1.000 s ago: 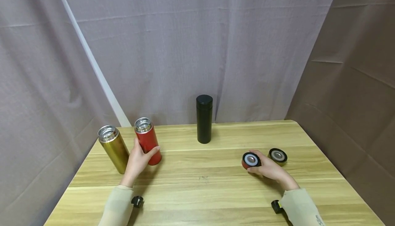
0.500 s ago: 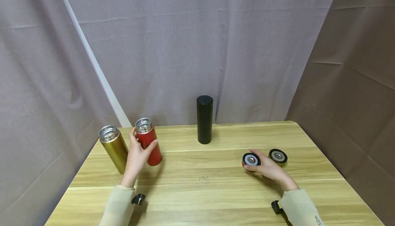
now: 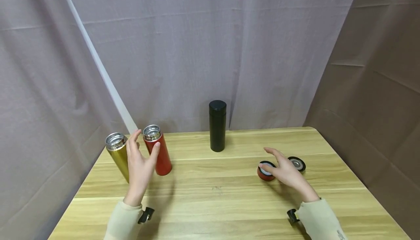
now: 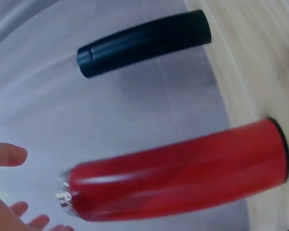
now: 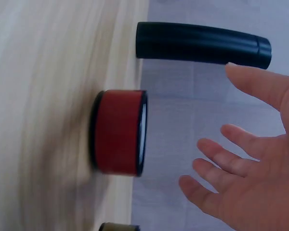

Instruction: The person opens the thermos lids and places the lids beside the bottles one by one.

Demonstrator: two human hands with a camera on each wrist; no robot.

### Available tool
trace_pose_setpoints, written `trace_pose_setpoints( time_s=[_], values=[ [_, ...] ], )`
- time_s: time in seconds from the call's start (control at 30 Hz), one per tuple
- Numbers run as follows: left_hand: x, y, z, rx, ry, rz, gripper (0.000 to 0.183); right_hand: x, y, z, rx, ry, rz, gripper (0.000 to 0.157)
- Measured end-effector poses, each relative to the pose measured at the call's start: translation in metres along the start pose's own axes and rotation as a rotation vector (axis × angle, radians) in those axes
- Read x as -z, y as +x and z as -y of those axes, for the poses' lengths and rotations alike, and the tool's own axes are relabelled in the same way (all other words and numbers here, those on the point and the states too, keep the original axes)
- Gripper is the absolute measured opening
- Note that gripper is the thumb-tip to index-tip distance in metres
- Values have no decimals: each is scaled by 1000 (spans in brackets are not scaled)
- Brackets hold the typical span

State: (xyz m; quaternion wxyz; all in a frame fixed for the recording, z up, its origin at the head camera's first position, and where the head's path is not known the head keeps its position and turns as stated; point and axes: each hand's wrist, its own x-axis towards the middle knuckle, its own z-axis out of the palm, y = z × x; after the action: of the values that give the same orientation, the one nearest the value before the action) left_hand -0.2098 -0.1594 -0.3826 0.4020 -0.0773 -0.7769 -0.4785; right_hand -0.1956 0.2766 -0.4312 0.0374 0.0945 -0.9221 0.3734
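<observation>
While fingers (image 5: pixel 221 154) hover, red bottle (image 4: pixel 178 175), uncapped; red lid (image 5: pixel 119 132)

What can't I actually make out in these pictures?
Red lid: part of its upturned face, behind the right hand in the head view.
Gold lid: partly behind that hand; cut off by the right wrist view's bottom edge.
Gold bottle: much of its lower side, behind the left hand, head view.
Right sleeve: its lettering, too small and blurred, head view.

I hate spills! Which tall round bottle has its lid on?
The black cylindrical bottle at the back; the red cylindrical metal bottle and gold cylindrical metal bottle stand lidless.
</observation>
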Motion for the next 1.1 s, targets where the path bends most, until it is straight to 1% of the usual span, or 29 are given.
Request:
trace_pose_setpoints(
  time_s=[0.07, 0.13, 0.2, 0.27, 0.33, 0.43, 0.53, 0.6, 0.73, 0.83, 0.9, 1.0, 1.1],
  values=[
    [0, -1, -8, -55, -27, 9, 61, 1, 0, 4, 11, 17, -16, 73],
    [-2, -2, -14, -101, -69, 39, 57, 1, 1, 7, 23, 38, -34, 72],
    [-5, -4, -18, -133, -100, 78, 54, 1, 2, 10, 38, 52, -60, 68],
    [-10, -7, -20, -146, -114, 122, 52, 0, 4, 12, 50, 66, -83, 66],
    [-15, -9, -21, -145, -119, 169, 53, -1, 5, 13, 61, 76, -106, 63],
    [-25, -13, -21, -127, -96, 228, 53, -2, 6, 16, 70, 98, -128, 61],
    [-37, -14, -19, -100, -111, 272, 53, -3, 5, 19, 78, 121, -139, 58],
    [-45, -13, -17, -71, -128, 297, 52, -4, 5, 20, 83, 130, -140, 56],
    [-63, -9, -11, 16, -164, 343, 51, -8, 3, 22, 98, 129, -127, 55],
    [-77, -4, -7, 82, -186, 367, 53, -11, 3, 22, 103, 138, -112, 56],
    [-87, -1, -4, 115, -192, 377, 56, -12, 3, 23, 104, 150, -102, 55],
    [-101, 3, 0, 142, -185, 389, 58, -14, 4, 24, 119, 163, -88, 53],
    [-114, 10, 3, 163, -175, 404, 61, -16, 6, 27, 144, 150, -80, 49]
  ],
)
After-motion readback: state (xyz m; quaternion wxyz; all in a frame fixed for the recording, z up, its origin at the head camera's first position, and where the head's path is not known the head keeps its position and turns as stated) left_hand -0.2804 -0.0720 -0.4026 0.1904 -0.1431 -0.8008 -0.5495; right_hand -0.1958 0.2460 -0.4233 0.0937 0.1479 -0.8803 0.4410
